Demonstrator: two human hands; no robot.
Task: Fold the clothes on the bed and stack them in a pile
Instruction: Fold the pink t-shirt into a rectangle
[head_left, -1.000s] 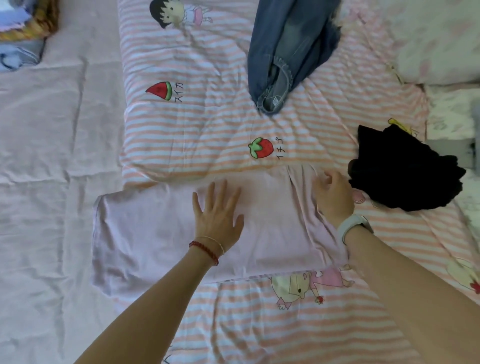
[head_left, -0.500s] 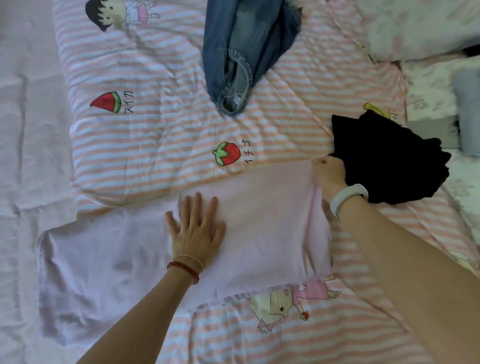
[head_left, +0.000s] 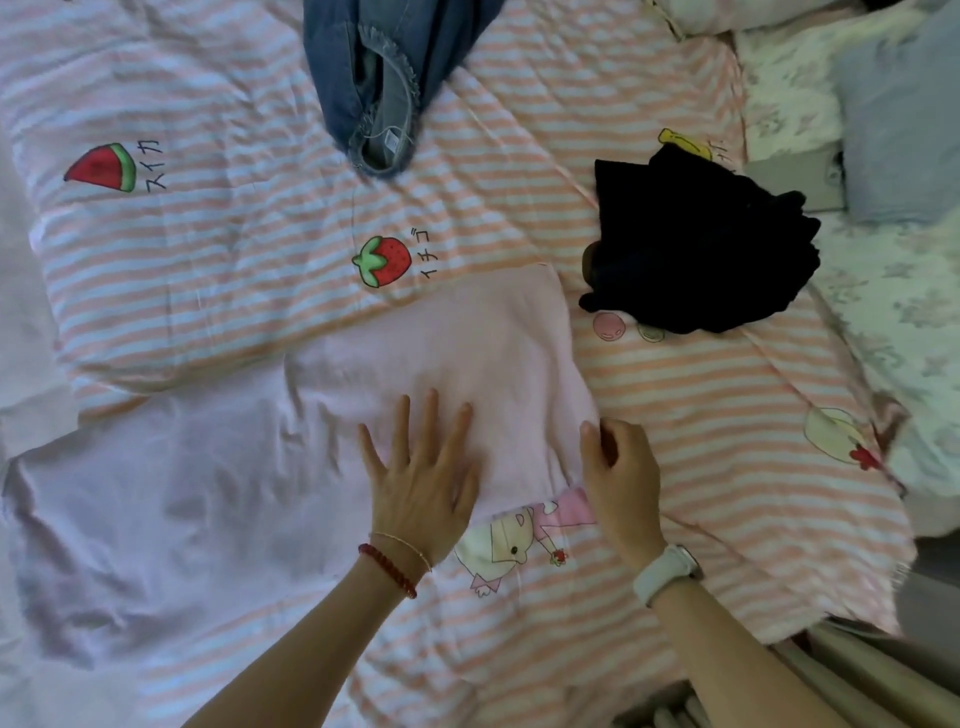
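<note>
Your left hand (head_left: 423, 486) presses flat on the pink garment (head_left: 441, 374); your right hand (head_left: 621, 480) curls at its right edge, grasp unclear. Next, fold that edge leftward.

1. You have three garments on the bed: one pale pink garment (head_left: 441, 358) at centre, one denim garment (head_left: 374, 78) at top centre, one black garment (head_left: 701, 249) at right.
2. You have two hands in view: left hand (head_left: 421, 483), right hand (head_left: 623, 483).
</note>
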